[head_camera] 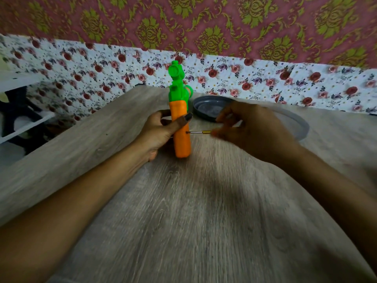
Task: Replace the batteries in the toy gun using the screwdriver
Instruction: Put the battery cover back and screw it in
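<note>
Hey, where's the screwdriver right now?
In the head view, just right of centre: the screwdriver is held level by the right hand, its tip at the orange handle of the toy gun, near the grey dish.

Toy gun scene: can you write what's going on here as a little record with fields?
toy gun: orange handle, green top, held upright
left grip: wrapped round the orange handle, thumb across its front
right grip: pinching the screwdriver
screwdriver: level, tip at a small dark hole in the handle's side
behind: grey round dish on the table
stage: tool at the handle; no batteries in view
</note>
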The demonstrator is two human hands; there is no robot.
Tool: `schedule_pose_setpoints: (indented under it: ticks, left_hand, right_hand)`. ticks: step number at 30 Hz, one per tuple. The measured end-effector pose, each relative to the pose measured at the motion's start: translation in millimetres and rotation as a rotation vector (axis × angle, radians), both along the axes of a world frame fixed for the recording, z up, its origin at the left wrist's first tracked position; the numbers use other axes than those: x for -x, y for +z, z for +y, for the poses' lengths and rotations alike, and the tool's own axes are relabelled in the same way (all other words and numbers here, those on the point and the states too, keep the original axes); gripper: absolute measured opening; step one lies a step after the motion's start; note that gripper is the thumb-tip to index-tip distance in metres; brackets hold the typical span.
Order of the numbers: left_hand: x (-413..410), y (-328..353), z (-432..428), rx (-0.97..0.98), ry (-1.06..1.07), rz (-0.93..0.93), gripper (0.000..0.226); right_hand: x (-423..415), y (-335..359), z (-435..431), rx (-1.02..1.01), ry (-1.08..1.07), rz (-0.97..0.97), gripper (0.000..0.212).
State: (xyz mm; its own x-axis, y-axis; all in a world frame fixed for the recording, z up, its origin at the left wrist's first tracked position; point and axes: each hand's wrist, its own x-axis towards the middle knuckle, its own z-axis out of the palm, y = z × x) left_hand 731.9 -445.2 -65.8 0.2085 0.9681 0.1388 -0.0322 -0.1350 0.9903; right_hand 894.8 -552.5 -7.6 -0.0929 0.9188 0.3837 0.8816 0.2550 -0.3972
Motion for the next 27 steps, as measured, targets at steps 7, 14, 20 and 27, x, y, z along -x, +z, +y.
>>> schedule_pose_setpoints:
  ticks: [7,14,20,27]
  left_hand:
    - [0.1,0.8,-1.0,0.003,0.009,0.041,0.041]
    - [0.1,0.4,-0.7,0.006,0.024,0.057,0.048]
    - [0.0,-0.5,-0.7,0.007,0.047,0.038,0.054]
    - [-0.9,-2.4,0.7,-0.023,0.080,0.043,0.056]
  right_hand:
    - [-2.4,-2.9,1.4,-0.046,-0.070,-0.027,0.017]
    - [-3.1,-2.3,-0.3,-0.069,-0.039,0.041,0.011]
    - [2.7,-6.3,0.4,0.044,-0.023,0.073,0.022]
    - [5.5,-8.3,-0.1,0.002,-0.057,0.029,0.023]
